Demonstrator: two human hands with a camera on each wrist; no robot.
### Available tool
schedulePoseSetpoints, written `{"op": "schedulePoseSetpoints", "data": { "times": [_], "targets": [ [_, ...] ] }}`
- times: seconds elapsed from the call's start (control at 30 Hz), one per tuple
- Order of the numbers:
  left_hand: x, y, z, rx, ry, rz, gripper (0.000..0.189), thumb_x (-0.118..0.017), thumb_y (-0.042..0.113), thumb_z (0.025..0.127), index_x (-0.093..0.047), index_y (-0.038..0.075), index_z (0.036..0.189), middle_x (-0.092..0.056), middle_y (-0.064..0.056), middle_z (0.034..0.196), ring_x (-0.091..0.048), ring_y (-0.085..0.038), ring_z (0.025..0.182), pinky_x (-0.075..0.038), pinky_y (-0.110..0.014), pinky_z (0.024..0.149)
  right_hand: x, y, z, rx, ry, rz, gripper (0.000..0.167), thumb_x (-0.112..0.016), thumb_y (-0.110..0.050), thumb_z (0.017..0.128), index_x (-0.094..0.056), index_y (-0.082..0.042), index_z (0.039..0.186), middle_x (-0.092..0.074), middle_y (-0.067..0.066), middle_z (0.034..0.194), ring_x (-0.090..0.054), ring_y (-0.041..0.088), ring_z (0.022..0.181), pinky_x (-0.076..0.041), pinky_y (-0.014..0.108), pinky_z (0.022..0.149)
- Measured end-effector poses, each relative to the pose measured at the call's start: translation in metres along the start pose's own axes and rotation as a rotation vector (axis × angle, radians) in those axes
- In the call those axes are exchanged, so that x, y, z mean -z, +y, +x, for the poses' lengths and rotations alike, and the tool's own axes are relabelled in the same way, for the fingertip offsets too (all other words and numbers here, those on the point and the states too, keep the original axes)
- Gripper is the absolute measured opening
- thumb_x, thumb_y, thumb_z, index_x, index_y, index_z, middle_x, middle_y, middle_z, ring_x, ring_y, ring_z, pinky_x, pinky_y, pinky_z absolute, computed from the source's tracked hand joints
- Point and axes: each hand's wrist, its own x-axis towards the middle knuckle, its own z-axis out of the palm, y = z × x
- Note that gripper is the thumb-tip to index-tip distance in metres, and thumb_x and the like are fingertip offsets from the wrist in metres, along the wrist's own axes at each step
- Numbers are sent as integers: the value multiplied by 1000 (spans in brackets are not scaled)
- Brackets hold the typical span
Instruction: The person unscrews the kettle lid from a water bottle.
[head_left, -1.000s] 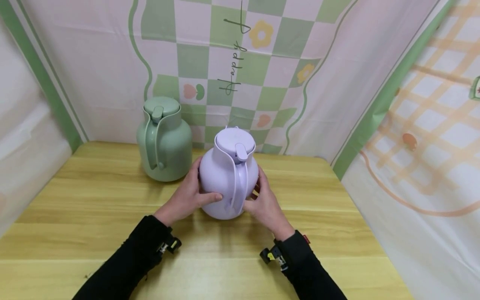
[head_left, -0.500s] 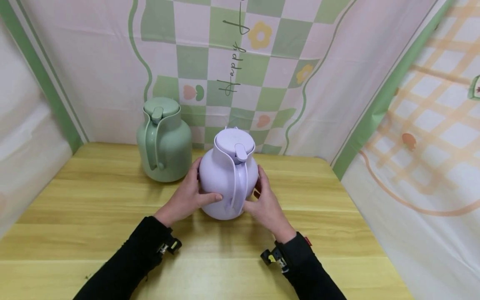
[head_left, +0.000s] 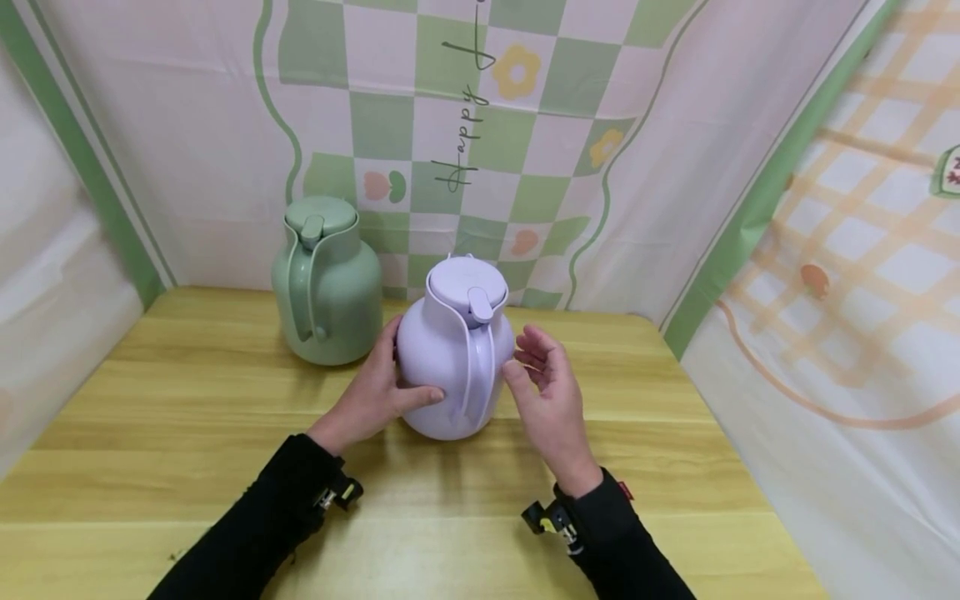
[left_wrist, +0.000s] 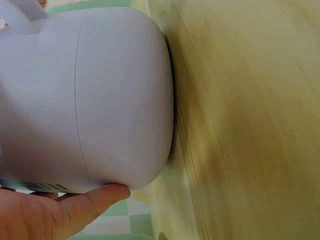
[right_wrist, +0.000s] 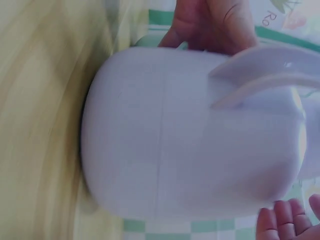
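A lavender thermos jug (head_left: 438, 354) stands upright on the wooden table, its handle and lid lever facing me. My left hand (head_left: 371, 396) grips its left side, thumb across the front and fingers hidden behind the body. In the left wrist view the thumb (left_wrist: 92, 205) presses low on the jug's wall. My right hand (head_left: 553, 408) is beside the jug's right side, its fingers loosely bent and holding nothing. Its fingertips (right_wrist: 283, 212) show apart from the jug in the right wrist view.
A green thermos jug (head_left: 345, 292) stands at the back left, close behind my left hand. Behind the wooden table (head_left: 442, 533) hangs a checked cloth (head_left: 438, 117). More patterned cloth (head_left: 847, 333) hangs along the right side.
My right hand has let go of the lavender jug and moved slightly right, away from its side. The left hand and both jugs stay in place.
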Motion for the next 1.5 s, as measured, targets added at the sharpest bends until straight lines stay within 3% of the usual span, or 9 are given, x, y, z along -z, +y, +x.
{"op": "schedulePoseSetpoints", "data": {
  "times": [0.1,0.23,0.4,0.67,0.87,1.13,1.3,1.5],
  "targets": [
    [0,-1,0,-7,1,7,120,-93,31,80,-11,20,166,-34,-8,162,-42,-29,147,-37,-56,119,-4,-4,-3,49,48,1,46,-62,-14,104,-50,-5,148,-58,18,136,-57,30,122,-49,25,101],
    [-1,-2,0,-21,3,9,119,-93,30,80,-12,18,166,-34,-10,162,-42,-31,146,-37,-57,118,-8,-9,-6,73,60,17,39,-59,-12,105,-53,-3,142,-59,16,130,-57,27,118,-48,23,98],
    [-1,-1,0,-22,11,2,119,-94,29,79,-13,19,166,-37,-8,161,-45,-30,144,-40,-56,117,-14,-14,-11,70,3,58,38,-61,-13,104,-54,-1,140,-60,13,125,-59,25,113,-52,23,94],
    [-2,0,0,-18,18,8,118,-94,32,79,-15,21,166,-38,-5,160,-45,-26,144,-40,-54,117,-27,-19,-17,75,-72,32,41,-71,-32,101,-61,-7,133,-67,12,113,-65,20,95,-57,25,81],
    [-4,0,0,-22,21,16,118,-93,33,80,-14,20,166,-36,-6,162,-43,-26,146,-38,-53,119,-36,-23,-18,53,-137,76,46,-71,-36,101,-59,-10,136,-66,13,119,-68,22,102,-60,31,85],
    [-6,0,0,-21,27,33,119,-93,33,80,-12,18,167,-33,-8,165,-41,-27,148,-37,-52,120,-42,-24,-20,40,-145,44,44,-71,-43,100,-61,-16,133,-65,5,107,-64,20,96,-57,32,78],
    [-5,-1,0,-18,31,45,119,-92,35,81,-11,18,167,-33,-8,165,-41,-26,148,-37,-53,120,-46,-26,-20,10,-161,98,42,-72,-39,100,-61,-13,131,-66,7,105,-67,19,91,-58,32,79],
    [-5,0,0,-27,35,73,117,-92,36,82,-13,17,166,-36,-8,162,-43,-27,146,-39,-53,118,-51,-26,-20,-29,-182,154,34,-70,-27,102,-59,-8,128,-64,12,112,-70,36,85,-62,36,76]
  ]
}}
